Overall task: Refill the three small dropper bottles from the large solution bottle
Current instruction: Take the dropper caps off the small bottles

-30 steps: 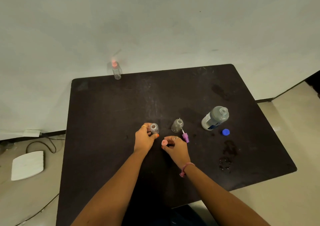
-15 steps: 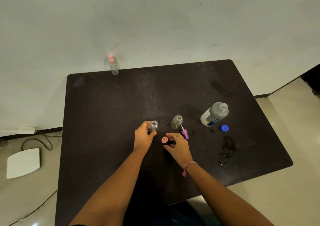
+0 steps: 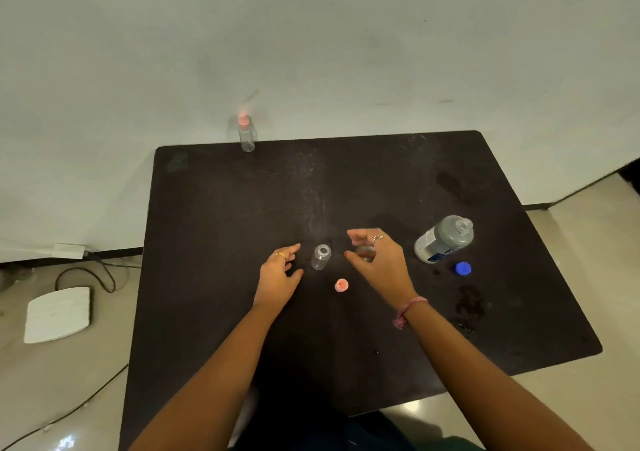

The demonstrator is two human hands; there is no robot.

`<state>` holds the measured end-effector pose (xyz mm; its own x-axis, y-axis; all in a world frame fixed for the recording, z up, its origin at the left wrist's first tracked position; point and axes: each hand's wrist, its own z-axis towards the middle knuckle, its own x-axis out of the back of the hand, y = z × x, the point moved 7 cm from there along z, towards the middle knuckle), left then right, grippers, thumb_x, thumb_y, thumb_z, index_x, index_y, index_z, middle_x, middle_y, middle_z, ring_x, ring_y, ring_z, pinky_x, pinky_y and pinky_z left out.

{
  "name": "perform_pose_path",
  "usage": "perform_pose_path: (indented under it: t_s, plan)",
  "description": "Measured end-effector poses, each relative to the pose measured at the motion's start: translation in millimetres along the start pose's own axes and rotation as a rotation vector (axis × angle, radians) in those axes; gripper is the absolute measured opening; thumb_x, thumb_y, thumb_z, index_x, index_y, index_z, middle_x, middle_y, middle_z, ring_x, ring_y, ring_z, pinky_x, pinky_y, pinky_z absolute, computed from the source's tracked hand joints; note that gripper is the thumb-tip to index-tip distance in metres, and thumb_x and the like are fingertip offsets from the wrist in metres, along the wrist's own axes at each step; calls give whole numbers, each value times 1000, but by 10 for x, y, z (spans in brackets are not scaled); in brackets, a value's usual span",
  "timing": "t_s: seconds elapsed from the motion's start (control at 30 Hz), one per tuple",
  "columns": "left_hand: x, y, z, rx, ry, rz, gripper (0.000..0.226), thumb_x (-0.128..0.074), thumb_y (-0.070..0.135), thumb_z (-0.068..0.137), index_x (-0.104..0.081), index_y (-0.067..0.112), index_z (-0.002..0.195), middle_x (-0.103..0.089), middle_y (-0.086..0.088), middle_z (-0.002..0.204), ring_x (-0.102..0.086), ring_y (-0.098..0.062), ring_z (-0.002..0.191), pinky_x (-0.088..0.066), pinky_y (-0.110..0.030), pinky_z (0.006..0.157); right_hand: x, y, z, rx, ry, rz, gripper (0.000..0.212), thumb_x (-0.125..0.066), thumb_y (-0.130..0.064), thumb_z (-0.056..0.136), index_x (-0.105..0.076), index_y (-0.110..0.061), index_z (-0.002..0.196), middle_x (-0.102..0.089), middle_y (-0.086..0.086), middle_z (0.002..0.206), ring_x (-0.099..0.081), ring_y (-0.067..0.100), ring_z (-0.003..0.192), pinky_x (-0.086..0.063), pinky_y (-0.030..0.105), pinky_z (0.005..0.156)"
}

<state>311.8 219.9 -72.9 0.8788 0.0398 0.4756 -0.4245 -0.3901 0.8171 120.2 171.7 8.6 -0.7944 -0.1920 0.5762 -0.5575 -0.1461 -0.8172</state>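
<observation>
A small clear dropper bottle (image 3: 321, 256) stands uncapped on the black table (image 3: 214, 229), its pink cap (image 3: 341, 285) lying just in front of it. My left hand (image 3: 280, 272) is open just left of this bottle and does not touch it. My right hand (image 3: 379, 262) hovers with spread, relaxed fingers over a second small bottle (image 3: 365, 253), which it mostly hides. The large solution bottle (image 3: 445, 239) stands uncapped at the right, with its blue cap (image 3: 463, 268) beside it. A third small bottle (image 3: 246, 135) with a pink top stands at the table's far edge.
A wet patch (image 3: 469, 307) darkens the table in front of the blue cap. On the floor at the left lie a white flat object (image 3: 57, 313) and cables (image 3: 100, 277). A pale wall rises behind the table.
My left hand let go of the uncapped small bottle and drew back to the left. My right hand left the pink cap on the table and moved up over the second small bottle.
</observation>
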Motion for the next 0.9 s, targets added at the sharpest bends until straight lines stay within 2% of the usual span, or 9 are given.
perform_pose_path:
  t_s: [0.17,0.43,0.53,0.67,0.8,0.9]
  plan:
    - [591,9,25,-112,190,-40,49,-67,3,85,-56,23,128,-52,9,116,-52,-3,109,-46,-20,97,-124,-406,498,120,-18,40,32,-72,-6,81,-64,-15,110,-61,-3,105,-61,5,98,-51,15,82]
    - [1377,248,330,-180,430,-193,39,-67,9,87,-59,24,121,-57,7,113,-56,-4,104,-44,-4,84,-670,-955,1449,224,-47,43,28,-71,-7,82,-64,-9,109,-64,2,102,-63,6,91,-49,10,80]
    - [1553,324,433,-197,466,-231,38,-66,11,87,-58,30,119,-57,9,111,-57,-3,103,-45,-8,86,-939,-1060,1796,219,-75,0,28,-69,-10,84,-63,-10,111,-64,4,103,-62,7,88,-51,15,82]
    - [1690,308,576,-195,486,-274,36,-65,12,89,-57,33,117,-57,10,113,-56,-1,107,-45,-12,90,-1271,-1177,2276,252,-115,-103,32,-65,-10,86,-60,-10,118,-58,8,115,-63,14,90,-52,27,89]
    - [1740,216,680,-161,482,-295,35,-64,13,89,-56,36,115,-57,13,112,-55,2,108,-44,-10,88,-1506,-1219,2657,262,-137,-216,41,-60,-7,89,-53,-13,129,-49,7,128,-59,21,107,-48,31,96]
    - [1782,133,706,-154,487,-290,34,-64,14,89,-58,32,117,-58,11,113,-56,0,109,-45,-12,90,-1660,-1211,2831,247,-175,-295,48,-55,-3,91,-47,-16,137,-44,6,135,-53,22,117,-42,30,103]
